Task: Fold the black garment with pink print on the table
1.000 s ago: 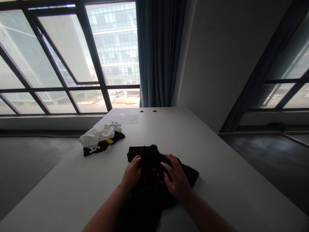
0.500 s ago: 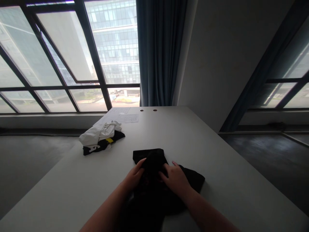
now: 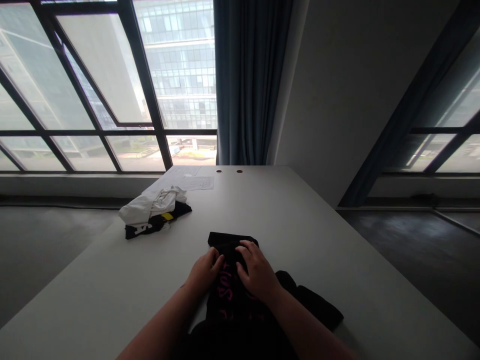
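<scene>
A black garment (image 3: 234, 295) with pink lettering lies in front of me on the white table (image 3: 300, 220), its near part lost in dark shadow. At its left edge, my left hand (image 3: 206, 270) pinches the cloth between thumb and fingers. My right hand (image 3: 258, 272) rests on top of the garment, fingers and thumb apart and slightly bent. A folded-over band of the cloth shows just beyond both hands. To the right of my right wrist, a loose black part of the garment sticks out across the table.
A crumpled pile of white cloth (image 3: 137, 207) and black cloth (image 3: 155, 224) with a yellow patch lies at the left. Papers (image 3: 198, 183) rest at the far left end. Two round holes sit near the far edge. Beyond are windows and a blue curtain (image 3: 251, 85).
The raised cloth has come down flatter, and the pink lettering now shows. My right hand has moved slightly left and forward onto it. The loose part at right has shifted outward and nearer.
</scene>
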`<control>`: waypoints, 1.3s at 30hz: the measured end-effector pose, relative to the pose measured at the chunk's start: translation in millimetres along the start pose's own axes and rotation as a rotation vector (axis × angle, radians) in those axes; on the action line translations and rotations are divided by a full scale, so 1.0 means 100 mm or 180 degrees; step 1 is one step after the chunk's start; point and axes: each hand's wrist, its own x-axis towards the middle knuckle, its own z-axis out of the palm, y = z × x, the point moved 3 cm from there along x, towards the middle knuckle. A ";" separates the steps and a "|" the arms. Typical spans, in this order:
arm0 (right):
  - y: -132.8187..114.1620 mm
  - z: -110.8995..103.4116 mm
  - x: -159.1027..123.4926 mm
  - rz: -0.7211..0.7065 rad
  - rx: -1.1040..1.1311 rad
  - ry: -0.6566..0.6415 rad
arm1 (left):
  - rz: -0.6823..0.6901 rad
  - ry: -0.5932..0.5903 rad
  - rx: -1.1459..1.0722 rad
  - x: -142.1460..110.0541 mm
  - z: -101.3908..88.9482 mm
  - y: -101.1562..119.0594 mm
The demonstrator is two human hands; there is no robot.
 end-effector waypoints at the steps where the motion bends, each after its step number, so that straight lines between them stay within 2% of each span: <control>1: 0.01 0.05 0.04 -0.0088 0.0197 -0.0048 | 0.0021 -0.0047 0.0037 0.00 0.02 0.00; 4: 0.09 0.20 0.14 -0.0108 0.0579 -0.0364 | 0.0107 -0.0129 -0.0204 0.00 0.05 0.01; 6: 0.16 0.22 0.16 0.0024 0.0647 -0.0404 | 0.0008 -0.0042 -0.0530 -0.01 0.04 0.01; 9: 0.23 0.16 0.14 0.0237 0.0703 -0.0174 | -0.0179 0.0088 -0.1062 -0.02 0.02 0.02; 12: 0.29 0.07 0.11 0.0540 0.0900 0.0120 | -0.0386 -0.0009 -0.1521 -0.04 0.02 0.04; 15: 0.37 0.02 0.09 0.0902 0.1118 0.0482 | -0.0519 -0.0354 -0.1438 -0.06 0.04 0.11; 19: 0.47 0.02 0.06 0.1333 0.1411 0.0834 | -0.0096 -0.1025 -0.0728 -0.15 0.02 0.30; 23: 0.49 0.00 0.05 0.1503 0.1596 0.0850 | -0.0008 -0.1294 -0.0607 -0.23 -0.03 0.41; 29: 0.49 -0.03 0.06 0.1546 0.1738 0.0824 | 0.0208 -0.1914 -0.1045 -0.27 -0.05 0.41; 34: 0.60 0.02 0.05 0.1548 0.1876 0.0752 | -0.0070 -0.1793 -0.1929 -0.26 -0.02 0.33; 39: 0.64 0.00 0.03 0.1647 0.1741 0.1025 | -0.0631 -0.1523 -0.2736 -0.23 0.01 0.21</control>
